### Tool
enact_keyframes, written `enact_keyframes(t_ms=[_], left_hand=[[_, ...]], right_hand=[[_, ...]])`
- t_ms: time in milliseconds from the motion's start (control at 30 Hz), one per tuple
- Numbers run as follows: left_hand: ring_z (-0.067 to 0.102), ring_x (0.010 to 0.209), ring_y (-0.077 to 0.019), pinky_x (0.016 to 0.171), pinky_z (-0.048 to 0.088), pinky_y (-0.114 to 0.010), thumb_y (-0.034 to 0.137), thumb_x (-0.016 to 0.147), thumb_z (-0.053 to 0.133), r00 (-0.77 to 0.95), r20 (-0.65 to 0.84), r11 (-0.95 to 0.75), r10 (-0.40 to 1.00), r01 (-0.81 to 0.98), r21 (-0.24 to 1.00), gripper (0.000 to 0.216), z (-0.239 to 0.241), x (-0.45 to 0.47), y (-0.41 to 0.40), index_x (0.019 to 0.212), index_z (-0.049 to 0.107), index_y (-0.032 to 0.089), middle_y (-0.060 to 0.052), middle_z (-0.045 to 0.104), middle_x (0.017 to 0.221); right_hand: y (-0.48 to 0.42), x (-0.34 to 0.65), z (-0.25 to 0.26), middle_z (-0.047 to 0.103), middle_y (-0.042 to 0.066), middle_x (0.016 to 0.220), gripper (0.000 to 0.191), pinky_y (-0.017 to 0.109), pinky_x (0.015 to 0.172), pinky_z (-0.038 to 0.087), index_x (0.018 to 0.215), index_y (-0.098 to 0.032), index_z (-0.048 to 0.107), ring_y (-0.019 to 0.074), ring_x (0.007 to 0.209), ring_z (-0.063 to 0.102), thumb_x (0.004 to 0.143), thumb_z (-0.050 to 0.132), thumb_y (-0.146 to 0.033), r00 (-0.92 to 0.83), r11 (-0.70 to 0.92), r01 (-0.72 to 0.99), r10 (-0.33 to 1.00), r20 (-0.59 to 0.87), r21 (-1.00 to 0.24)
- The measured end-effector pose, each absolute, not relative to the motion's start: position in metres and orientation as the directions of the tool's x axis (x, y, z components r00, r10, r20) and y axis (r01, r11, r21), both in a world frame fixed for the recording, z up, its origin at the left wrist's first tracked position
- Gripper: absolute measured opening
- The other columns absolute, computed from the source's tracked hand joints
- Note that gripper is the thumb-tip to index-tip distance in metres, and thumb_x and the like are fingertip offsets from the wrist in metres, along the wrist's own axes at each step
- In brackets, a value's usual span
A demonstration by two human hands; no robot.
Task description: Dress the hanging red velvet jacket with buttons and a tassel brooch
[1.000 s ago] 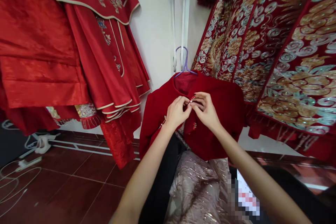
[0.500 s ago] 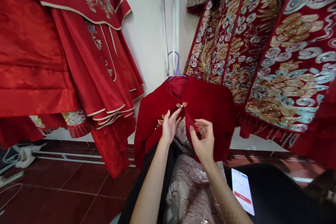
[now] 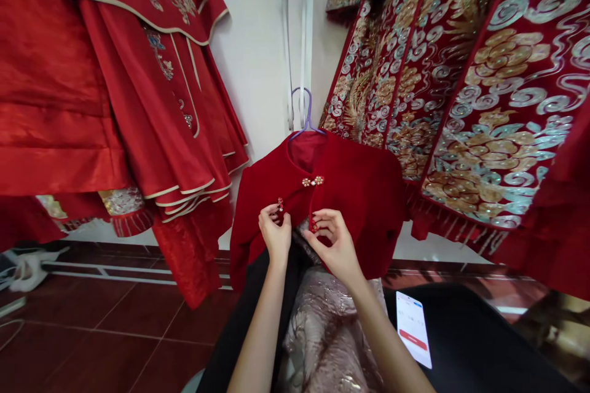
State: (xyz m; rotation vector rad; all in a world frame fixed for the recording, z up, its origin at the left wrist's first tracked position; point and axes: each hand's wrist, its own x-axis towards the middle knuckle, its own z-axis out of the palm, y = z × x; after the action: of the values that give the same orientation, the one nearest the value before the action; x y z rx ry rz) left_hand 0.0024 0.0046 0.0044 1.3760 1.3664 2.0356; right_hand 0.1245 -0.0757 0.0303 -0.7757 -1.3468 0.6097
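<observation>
Two hands pinch the open front of a dark red velvet jacket [image 3: 359, 196] hanging at the centre of the frame.

The jacket hangs on a lilac wire hanger [image 3: 302, 116] against the white wall [image 3: 258, 61], with its top pearl-and-gold clasp [image 3: 312, 181] closed at the neck. The left hand [image 3: 275, 234] has its fingers clenched on the left front edge, just under a second small clasp [image 3: 279, 204]. The right hand [image 3: 334, 245] grips the right front edge between thumb and curled fingers, close beside the left. Below the hands lies pale pink sequined fabric [image 3: 332, 331], and a white phone [image 3: 413, 328] rests at lower right. Plain red satin robes [image 3: 92, 104] fill the upper left, gold-embroidered red robes [image 3: 483, 86] the upper right.
</observation>
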Motion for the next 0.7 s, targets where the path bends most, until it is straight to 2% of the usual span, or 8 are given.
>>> enact_keyframes(t_ms=[100,267,367,533,700], left_hand=[[0.058,0.087,-0.0156,0.079,0.049,-0.031,0.013,0.07,0.065,-0.463,0.465,-0.459,0.755,0.134,0.878,0.029,-0.001,-0.001,0.009,0.096,0.056,0.018,-0.007,0.061,0.102],[0.061,0.087,-0.0147,0.086,0.048,-0.033,0.013,0.073,0.063,-0.407,0.403,-0.45,0.82,-0.022,0.893,0.02,0.001,-0.003,0.007,0.092,0.057,0.017,-0.007,0.064,0.096],[0.061,0.086,-0.0142,0.086,0.048,-0.033,0.014,0.072,0.064,-0.379,0.397,-0.451,0.836,-0.062,0.89,0.02,0.003,-0.004,0.003,0.092,0.059,0.017,-0.007,0.064,0.096],[0.063,0.09,-0.0166,0.088,0.049,-0.034,0.019,0.072,0.064,-0.309,0.38,-0.448,0.872,-0.189,0.874,0.021,0.004,-0.006,0.002,0.093,0.063,0.015,-0.008,0.066,0.098],[0.064,0.092,-0.0182,0.084,0.051,-0.033,0.024,0.071,0.066,-0.302,0.348,-0.43,0.888,-0.271,0.861,0.025,0.006,-0.006,0.005,0.095,0.064,0.016,-0.008,0.068,0.097]], right_hand=[[-0.077,0.122,0.03,0.057,0.002,0.095,0.029,0.027,0.075,0.054,0.101,-0.024,0.052,0.0128,0.082,0.059,0.078,0.069,-0.025,0.088,0.578,-0.023,0.814,0.574,-0.816],[-0.073,0.118,0.023,0.055,-0.001,0.086,0.025,0.022,0.066,0.052,0.092,-0.023,0.049,0.0106,0.074,0.058,0.076,0.069,-0.024,0.102,0.539,-0.048,0.84,0.532,-0.841],[-0.066,0.116,0.022,0.055,-0.002,0.081,0.025,0.022,0.062,0.051,0.092,-0.022,0.05,0.0105,0.069,0.056,0.075,0.068,-0.023,0.115,0.546,0.027,0.83,0.545,-0.837],[-0.042,0.112,0.022,0.057,0.004,0.092,0.02,0.026,0.064,0.056,0.092,-0.019,0.06,0.0139,0.077,0.06,0.073,0.064,-0.023,0.105,0.567,0.235,0.792,0.601,-0.789],[-0.009,0.105,0.023,0.057,0.005,0.093,0.022,0.03,0.067,0.059,0.093,-0.018,0.064,0.0143,0.074,0.061,0.072,0.062,-0.021,0.1,0.58,0.347,0.758,0.644,-0.737]])
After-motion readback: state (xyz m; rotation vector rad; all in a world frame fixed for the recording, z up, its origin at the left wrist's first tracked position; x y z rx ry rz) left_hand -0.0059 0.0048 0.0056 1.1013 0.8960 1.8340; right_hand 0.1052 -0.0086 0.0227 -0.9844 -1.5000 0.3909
